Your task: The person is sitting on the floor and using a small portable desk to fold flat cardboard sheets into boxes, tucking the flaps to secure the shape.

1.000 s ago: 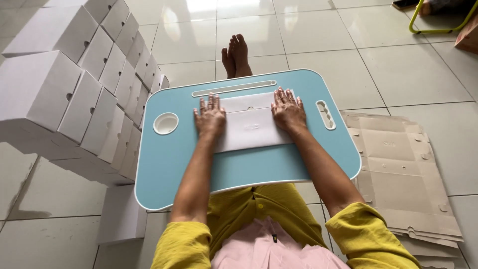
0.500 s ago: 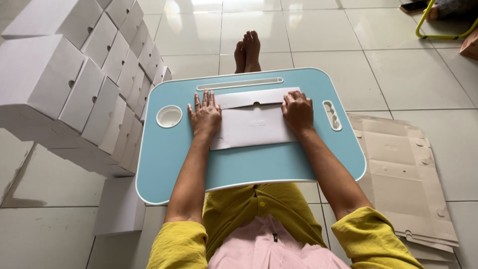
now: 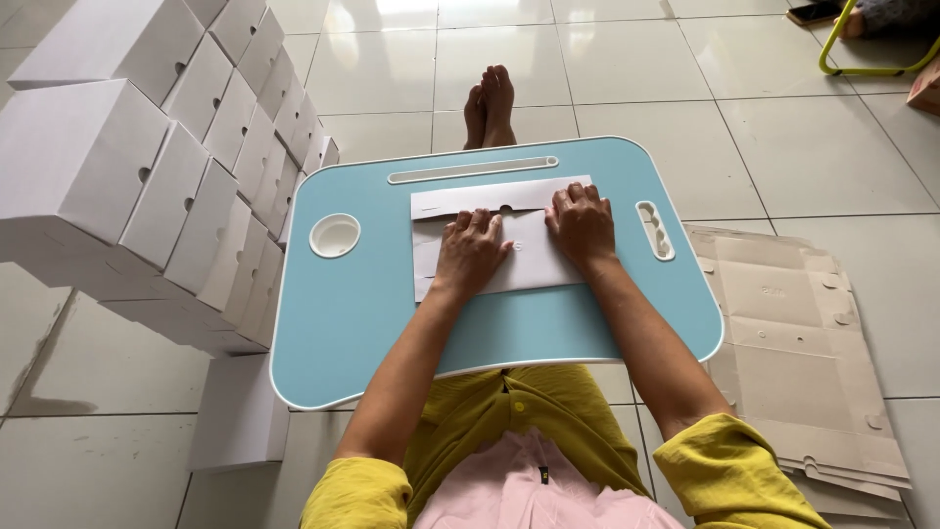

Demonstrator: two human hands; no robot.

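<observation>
Carton blank [image 3: 490,240], white and flat, lies across the middle of a light blue lap desk [image 3: 392,323], toward its far edge. The desk has rounded corners, a white rim, a round cup recess [image 3: 335,235] at its left, a long narrow slot [image 3: 473,169] along the far edge and an oblong slot [image 3: 654,230] at the right. It stands over the person's legs above a floor [image 3: 803,147] of large pale glossy tiles; the bare feet [image 3: 490,106] rest crossed on the tiles past the far edge. Stacked white boxes [image 3: 147,167] form a wall at the left, each with a small notch in its face, and one more white box [image 3: 240,416] stands on the floor beside the near left corner of the desk. A pile of flat grey-brown blanks [image 3: 813,343] lies on the floor at the right. A yellow-green tube frame [image 3: 862,59] shows at the top right. The carton blank has a fold line running left to right, a narrow upper flap laid flat, and a small half-round notch at the middle of that flap. The left hand [image 3: 470,253] rests palm down on the centre of the blank, fingers spread and extended, gripping nothing. The right hand [image 3: 582,225] presses palm down on the right end, fingers extended over the upper flap, likewise open. Both forearms reach forward from yellow sleeves [image 3: 729,470].
</observation>
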